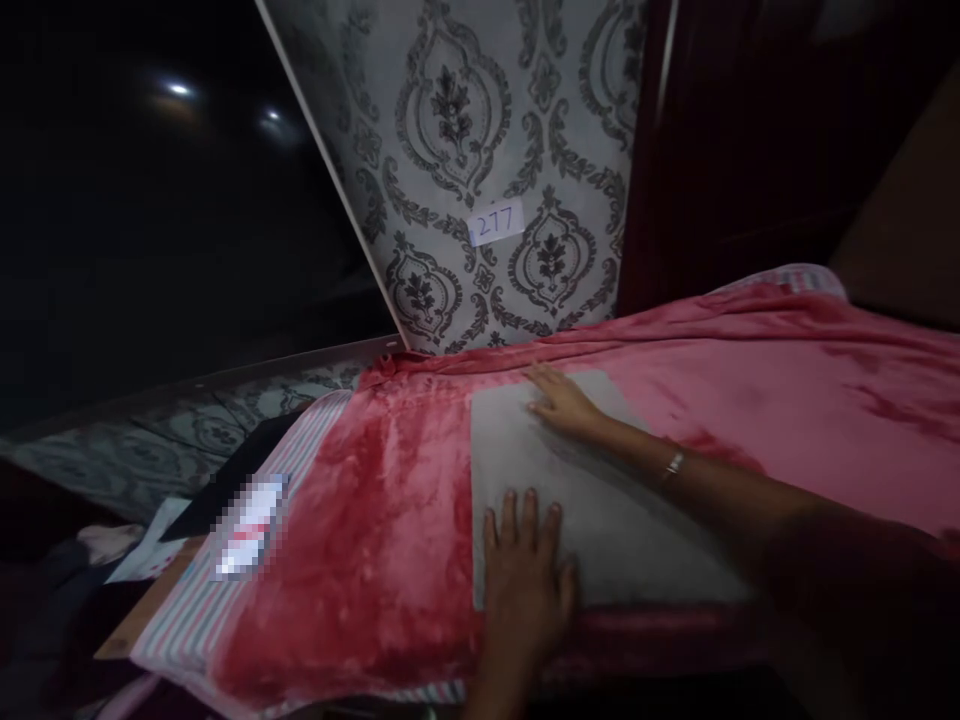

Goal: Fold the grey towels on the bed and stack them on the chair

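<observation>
A flat grey rectangular piece (622, 540), which looks like cloth, lies spread on a red and pink plush blanket (390, 500). My left hand (525, 570) rests palm down near its lower left corner, fingers spread and pointing away from me. Higher up, my right hand (566, 402) lies flat near the piece's far edge, fingers stretched out toward the upper left. A thin bracelet (674, 464) circles the right wrist. Neither hand grips anything. The right forearm covers part of the piece's right side.
A striped sheet (187, 620) shows under the blanket at the left. A blurred-out white and red item (251, 527) lies on that edge. Patterned wallpaper (450, 120) bears a paper label (496, 222) reading 277. A large dark glossy panel (150, 230) stands at the left, dark red furniture (720, 150) behind.
</observation>
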Tool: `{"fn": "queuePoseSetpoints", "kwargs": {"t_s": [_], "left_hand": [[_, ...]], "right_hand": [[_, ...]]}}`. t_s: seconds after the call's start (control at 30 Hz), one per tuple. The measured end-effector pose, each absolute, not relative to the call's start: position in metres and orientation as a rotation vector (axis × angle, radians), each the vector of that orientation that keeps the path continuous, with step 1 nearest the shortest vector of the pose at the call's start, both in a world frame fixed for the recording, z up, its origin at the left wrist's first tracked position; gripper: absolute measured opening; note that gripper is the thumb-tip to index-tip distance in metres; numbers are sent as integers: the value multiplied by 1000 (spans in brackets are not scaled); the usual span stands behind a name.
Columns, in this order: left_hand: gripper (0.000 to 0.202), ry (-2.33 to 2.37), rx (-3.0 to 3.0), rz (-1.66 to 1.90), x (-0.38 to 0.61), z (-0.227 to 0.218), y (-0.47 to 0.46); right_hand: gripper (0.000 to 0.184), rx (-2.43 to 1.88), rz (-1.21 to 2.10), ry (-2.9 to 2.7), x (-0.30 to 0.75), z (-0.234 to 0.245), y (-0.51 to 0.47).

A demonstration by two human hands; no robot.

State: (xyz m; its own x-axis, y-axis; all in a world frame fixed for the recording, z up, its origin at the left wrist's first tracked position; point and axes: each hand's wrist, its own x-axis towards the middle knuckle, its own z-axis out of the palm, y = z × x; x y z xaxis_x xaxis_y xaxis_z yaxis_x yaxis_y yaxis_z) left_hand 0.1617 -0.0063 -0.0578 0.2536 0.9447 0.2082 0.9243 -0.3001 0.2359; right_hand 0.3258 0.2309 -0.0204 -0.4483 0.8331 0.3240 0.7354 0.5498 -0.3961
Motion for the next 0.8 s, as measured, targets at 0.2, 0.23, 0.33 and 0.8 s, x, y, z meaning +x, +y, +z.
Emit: {"fn": "queuePoseSetpoints", "kwargs": {"t_s": [0.2, 0.23, 0.33, 0.8], "left_hand": [[54, 1830, 2426, 450, 170, -43, -4], [52, 1811, 2422, 475, 169, -40, -3], [47, 1842, 2293, 710, 155, -33, -2], [8, 1005, 360, 1391, 113, -25, -25]], "right_hand": [[75, -1321, 761, -1421, 459, -66, 123], [73, -1271, 878, -1283, 467, -71, 106], [64, -1103, 1161, -1040, 469, -73, 67], [17, -877, 1735, -810, 451, -58, 27]]}}
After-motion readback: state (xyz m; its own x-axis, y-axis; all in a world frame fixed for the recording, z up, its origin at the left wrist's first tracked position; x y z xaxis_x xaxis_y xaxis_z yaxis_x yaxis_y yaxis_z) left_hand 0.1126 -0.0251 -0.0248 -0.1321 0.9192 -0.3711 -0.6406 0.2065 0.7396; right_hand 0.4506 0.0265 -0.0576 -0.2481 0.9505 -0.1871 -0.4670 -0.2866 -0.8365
